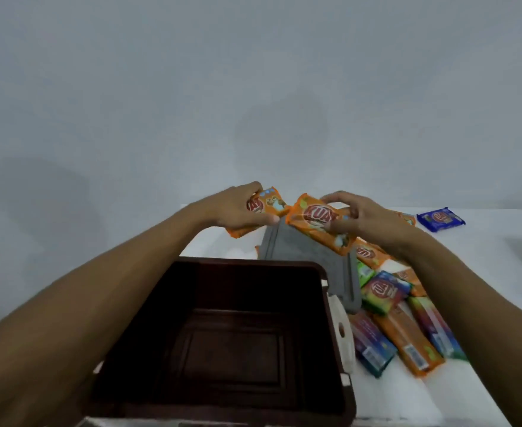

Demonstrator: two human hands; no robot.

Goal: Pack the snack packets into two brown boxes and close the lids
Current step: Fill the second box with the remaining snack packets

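A dark brown box (333, 334) stands open in front of me with nothing visible inside. Beyond its far rim, my left hand (235, 211) grips an orange snack packet (269, 204). A second orange packet (318, 223) is held in my right hand (355, 217), tilted over a grey lid (303, 248). Both packets are lifted above the table, nearly touching end to end. A heap of packets (401, 322), orange, blue, green and purple, lies to the right of the box.
A lone blue packet (441, 219) lies at the far right of the white table (484, 303). A white handle piece (343, 331) sits on the box's right side. A plain grey wall rises behind the table.
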